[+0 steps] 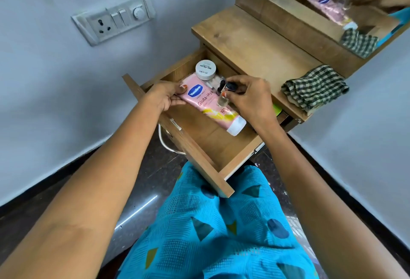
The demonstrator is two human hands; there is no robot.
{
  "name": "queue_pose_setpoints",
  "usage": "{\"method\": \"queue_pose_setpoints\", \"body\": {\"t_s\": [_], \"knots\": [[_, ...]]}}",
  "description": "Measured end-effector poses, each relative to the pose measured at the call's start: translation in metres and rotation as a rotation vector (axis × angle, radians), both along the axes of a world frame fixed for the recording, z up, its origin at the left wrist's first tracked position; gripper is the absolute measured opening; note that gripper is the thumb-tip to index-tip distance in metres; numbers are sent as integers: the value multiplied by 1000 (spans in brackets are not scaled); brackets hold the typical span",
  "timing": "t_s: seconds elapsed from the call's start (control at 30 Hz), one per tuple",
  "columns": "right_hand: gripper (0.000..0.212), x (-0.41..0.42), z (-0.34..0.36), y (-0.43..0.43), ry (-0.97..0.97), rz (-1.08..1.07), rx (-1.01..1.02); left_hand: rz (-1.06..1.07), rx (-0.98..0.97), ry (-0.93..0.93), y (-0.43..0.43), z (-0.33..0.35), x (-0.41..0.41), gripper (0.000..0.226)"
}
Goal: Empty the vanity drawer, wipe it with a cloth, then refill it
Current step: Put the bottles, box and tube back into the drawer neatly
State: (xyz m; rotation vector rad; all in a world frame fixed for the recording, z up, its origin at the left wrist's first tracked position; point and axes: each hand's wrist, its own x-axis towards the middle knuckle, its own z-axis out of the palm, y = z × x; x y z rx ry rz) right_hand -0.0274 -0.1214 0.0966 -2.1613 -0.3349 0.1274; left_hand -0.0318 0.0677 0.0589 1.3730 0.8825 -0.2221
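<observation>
Two grips, left hand (165, 96) tube (206, 103), right hand (248, 99) bottle (222, 100)

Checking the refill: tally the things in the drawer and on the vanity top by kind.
Vaseline lotion tube: 1
White jar labelled nail polish: 1
Small bottles: 2, a clear bottle in the right hand, a dark bottle beside it
Checked cloth: 1
Total: 5 plainly visible

Pale walls (44, 79), a switchboard (113, 17), dark glossy floor (137, 207).

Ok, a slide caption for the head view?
Left hand holds the pink tube in the open drawer; right hand pinches a small bottle.
</observation>
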Motion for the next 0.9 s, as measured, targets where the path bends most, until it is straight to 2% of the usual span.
{"method": "queue_pose_setpoints", "body": {"t_s": [0.37, 0.57, 0.7, 0.8, 0.9], "knots": [[36, 5, -24, -13, -12, -5, -160, -86, 194, 60, -10, -20, 1, 33], [35, 19, -19, -22, -138, 68, -371, -162, 300, 78, -11, -33, 1, 32], [35, 26, -21, -28, -194, 111, -485, -254, 455, 92, -13, -47, 1, 33], [35, 31, -23, -31, -196, 116, -490, -332, 597, 108, -12, -56, 1, 29], [34, 34, -22, -34, -180, 89, -475, -399, 713, 123, -13, -60, -1, 36]]}}
